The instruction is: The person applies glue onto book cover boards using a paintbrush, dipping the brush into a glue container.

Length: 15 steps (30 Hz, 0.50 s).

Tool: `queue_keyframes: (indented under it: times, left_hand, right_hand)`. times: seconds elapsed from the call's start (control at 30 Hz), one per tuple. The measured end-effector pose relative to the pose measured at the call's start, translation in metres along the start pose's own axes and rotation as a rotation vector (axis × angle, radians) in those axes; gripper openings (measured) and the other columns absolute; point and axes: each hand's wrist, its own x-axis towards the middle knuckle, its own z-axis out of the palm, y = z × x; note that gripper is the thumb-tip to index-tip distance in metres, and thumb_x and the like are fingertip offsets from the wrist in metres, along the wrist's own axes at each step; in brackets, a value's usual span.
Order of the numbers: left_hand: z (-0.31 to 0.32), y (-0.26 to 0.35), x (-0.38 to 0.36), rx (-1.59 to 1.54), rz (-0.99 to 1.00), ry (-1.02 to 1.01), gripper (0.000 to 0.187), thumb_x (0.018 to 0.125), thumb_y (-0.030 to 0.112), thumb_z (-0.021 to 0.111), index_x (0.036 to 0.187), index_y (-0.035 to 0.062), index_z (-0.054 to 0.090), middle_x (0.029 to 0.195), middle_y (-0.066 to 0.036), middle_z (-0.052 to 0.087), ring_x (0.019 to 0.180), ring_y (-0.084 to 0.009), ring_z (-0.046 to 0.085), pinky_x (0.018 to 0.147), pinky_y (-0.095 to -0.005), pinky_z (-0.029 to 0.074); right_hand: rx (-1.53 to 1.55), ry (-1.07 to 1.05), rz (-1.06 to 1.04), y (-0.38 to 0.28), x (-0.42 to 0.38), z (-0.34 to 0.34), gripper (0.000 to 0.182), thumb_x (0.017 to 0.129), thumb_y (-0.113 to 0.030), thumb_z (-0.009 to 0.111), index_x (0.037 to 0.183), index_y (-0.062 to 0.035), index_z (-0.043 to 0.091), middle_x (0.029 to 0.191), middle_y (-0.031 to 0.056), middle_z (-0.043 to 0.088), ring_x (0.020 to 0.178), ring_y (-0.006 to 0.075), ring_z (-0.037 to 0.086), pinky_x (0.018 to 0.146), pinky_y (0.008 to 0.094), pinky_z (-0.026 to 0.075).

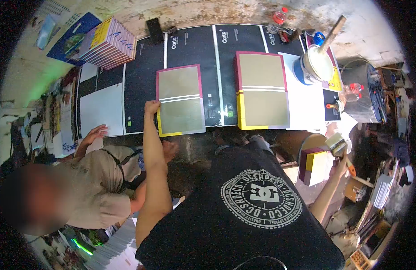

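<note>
Pressing down with curled fingers, the left hand [151, 107] sits on the left edge of the nearer olive-faced book cover [180, 100], pinning it flat rather than gripping it, which reads as a way to stop the cover sliding on the black sheets [190, 45] laid over the table. Off at the other side, the right hand [339, 165] is wrapped around the handle of a wide brush [337, 144], bristles up and held clear of the work, probably so nothing smears. Just beside that brush stands a block with a yellow and maroon cover [317, 166], low and apart from the table. Moving outward, a second olive cover [262, 90] lies flat to the right of the first, not touching it. Past that sits a white tub [317, 64] with a stick standing in it, close enough for dipping, I'd judge. Far left, a stack of finished books [110, 42] leans at the table's corner. Another person's hand [96, 133] rests on a white sheet [102, 109], well apart.
</note>
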Motion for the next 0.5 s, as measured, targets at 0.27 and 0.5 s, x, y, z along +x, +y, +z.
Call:
queue_keyframes:
  times: [0.27, 0.5]
  left_hand:
    - [-0.054, -0.006, -0.001, 0.101, -0.013, 0.44, 0.042, 0.078, 0.023, 0.07, 0.113, -0.0011, 0.067, 0.11, -0.016, 0.068, 0.102, -0.0224, 0.065, 0.089, -0.0331, 0.05]
    - [-0.069, 0.07, -0.062, -0.248, 0.123, 0.398, 0.042, 0.086, 0.019, 0.066, 0.121, -0.003, 0.061, 0.117, -0.016, 0.065, 0.107, -0.022, 0.062, 0.092, -0.033, 0.048]
  right_hand:
    - [-0.019, -0.438, -0.315, -0.153, -0.001, 0.168, 0.034, 0.094, -0.02, 0.066, 0.121, 0.0012, 0.062, 0.118, 0.0082, 0.064, 0.106, 0.0163, 0.061, 0.087, 0.0306, 0.053]
    - [-0.415, -0.36, -0.919, -0.161, 0.114, 0.291, 0.03, 0.088, -0.026, 0.073, 0.098, 0.0015, 0.072, 0.085, 0.007, 0.071, 0.073, 0.0107, 0.063, 0.064, 0.0281, 0.049]
